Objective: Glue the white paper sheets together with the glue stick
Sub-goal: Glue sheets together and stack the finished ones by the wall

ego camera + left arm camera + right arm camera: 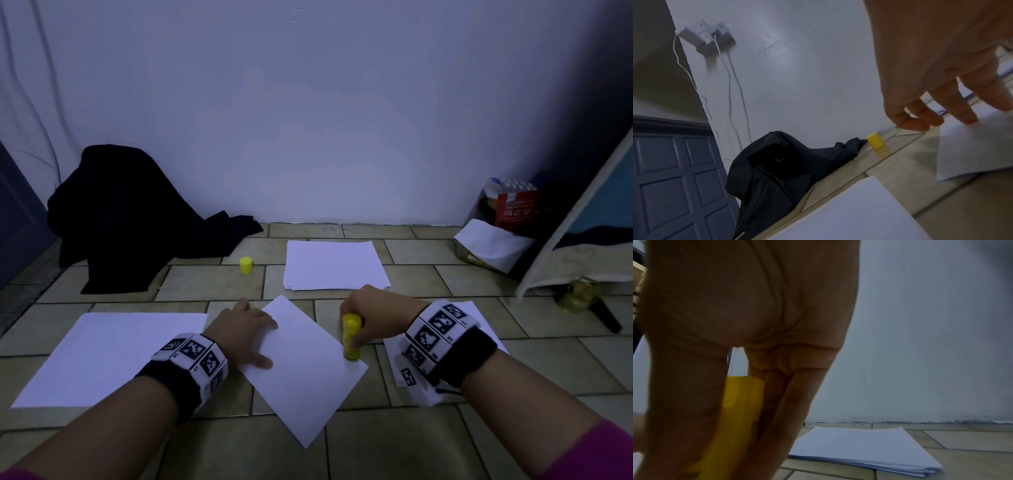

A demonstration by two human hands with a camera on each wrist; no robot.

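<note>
My right hand (371,317) grips the yellow glue stick (351,337), tip down on the right edge of the tilted paper sheet (305,370) in the middle of the frame. My left hand (245,334) lies flat and open on it. I should press hard so the sheet won't slide, and rub slowly along the edge. The cap (246,265) and paper stack (334,265) sit above, out of the way.

We sit at a tiled floor (212,281) facing a wall (308,120). One sheet (308,370) lies turned cornerwise before us, our left hand (239,329) on its left part, our right hand (373,315) standing the glue stick (351,337) on its right edge. A stack (334,265) lies behind it, the cap (246,265) left of the stack, a cloth heap (130,219) further left by the wall. Another sheet (106,356) lies at left.
</note>
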